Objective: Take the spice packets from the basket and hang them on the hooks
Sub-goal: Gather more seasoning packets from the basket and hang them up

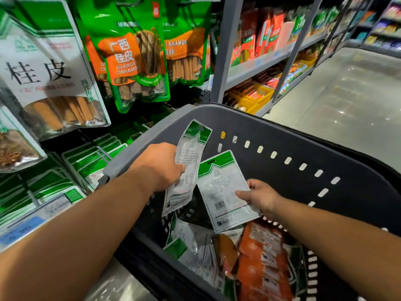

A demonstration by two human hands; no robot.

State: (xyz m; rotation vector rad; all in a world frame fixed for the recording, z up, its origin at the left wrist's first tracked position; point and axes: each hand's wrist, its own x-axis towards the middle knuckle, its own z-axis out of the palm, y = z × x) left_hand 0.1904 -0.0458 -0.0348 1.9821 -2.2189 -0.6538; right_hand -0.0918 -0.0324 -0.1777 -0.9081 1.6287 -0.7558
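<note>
The dark grey plastic basket with slotted walls (282,135) is filling the lower middle of the view. Both hands are working inside it, so I judge that the step in hand is the taking out; neither held packet is hanging yet. At 10 o'clock from the basket, the large white and green hanging cinnamon packet (50,72) and the green and orange hanging cinnamon pouches (130,57) are covering the display, and the hooks are hidden behind them. At 6 o'clock inside the basket, a loose pile of green-white and orange packets (249,253) is lying.

The right hand (260,194) is pinching the flat clear packet with a green top (223,192) at its 3 o'clock edge. Its long axis is running from 11 to 5 o'clock, with the green top at 11 and the barcode side facing up. The left hand (160,166) is gripping the bent clear packet with a green top (186,166), which is running from 1 to 7 o'clock with its top at 1.

Next, I think, each packet is needing a turn so that its small hang hole (211,162) is meeting a hook at 10 o'clock.
</note>
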